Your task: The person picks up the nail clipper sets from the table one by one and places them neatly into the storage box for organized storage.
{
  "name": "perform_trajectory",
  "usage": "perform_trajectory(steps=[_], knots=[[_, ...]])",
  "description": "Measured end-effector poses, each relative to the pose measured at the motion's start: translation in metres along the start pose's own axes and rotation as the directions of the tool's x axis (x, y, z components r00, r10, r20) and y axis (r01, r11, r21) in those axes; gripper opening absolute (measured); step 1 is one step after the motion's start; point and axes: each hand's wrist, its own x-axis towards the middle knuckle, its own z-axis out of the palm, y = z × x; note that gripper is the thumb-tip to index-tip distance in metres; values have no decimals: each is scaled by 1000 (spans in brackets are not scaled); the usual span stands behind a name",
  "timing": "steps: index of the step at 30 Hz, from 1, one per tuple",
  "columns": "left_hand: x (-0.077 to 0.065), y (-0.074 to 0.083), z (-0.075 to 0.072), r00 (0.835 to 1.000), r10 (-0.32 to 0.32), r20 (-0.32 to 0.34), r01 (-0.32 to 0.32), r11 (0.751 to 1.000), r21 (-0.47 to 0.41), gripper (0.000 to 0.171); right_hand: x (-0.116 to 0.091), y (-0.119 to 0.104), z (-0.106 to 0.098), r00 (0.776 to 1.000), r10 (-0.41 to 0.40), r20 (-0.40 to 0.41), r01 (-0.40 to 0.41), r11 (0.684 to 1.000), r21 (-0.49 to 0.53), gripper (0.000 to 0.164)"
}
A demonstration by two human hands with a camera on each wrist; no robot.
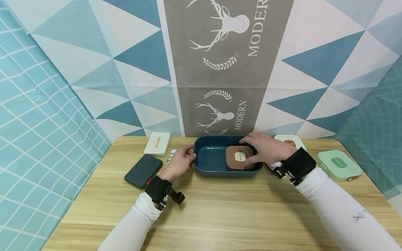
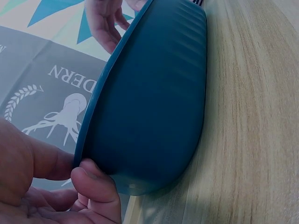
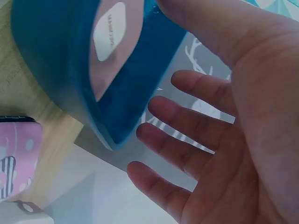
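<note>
"Two hands at the blue tray [image 1: 208,158]. Doing what?"

"Left hand [image 1: 179,163] pinches the tray's left rim. Right hand [image 1: 267,149] is over its right end, fingers spread and nearly straight, gripping nothing I can see."

"And the brown case [image 1: 233,163]?"

"Inside the tray, at its right end, by the right thumb; can't tell if they touch."

"Around the tray?"

"Dark case [image 1: 143,171] to its left, mint-green case [image 1: 340,164] to its right."

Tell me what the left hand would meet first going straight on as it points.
The box, at once: the left hand grips its rim, so straight on would probably push that end. Further along that line, inside, lies the brown case.
</note>
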Motion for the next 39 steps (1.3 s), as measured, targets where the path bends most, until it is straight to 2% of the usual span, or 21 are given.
perform_trajectory(steps=[17, 25, 33, 39], knots=[[0, -1, -1, 1000, -9, -5, 9, 1000, 5, 42, -17, 6, -16, 996, 87, -19, -86, 996, 33, 65], [-2, 2, 0, 1000, 8, -13, -8, 1000, -3, 42, -23, 15, -19, 997, 75, -20, -74, 996, 42, 70], [-2, 1, 0, 1000, 1, -6, -1, 1000, -11, 42, -27, 22, -20, 994, 108, -31, -106, 993, 54, 65], [-2, 2, 0, 1000, 9, -1, -9, 1000, -11, 42, -32, 26, -23, 993, 104, -57, -102, 994, 36, 62]])
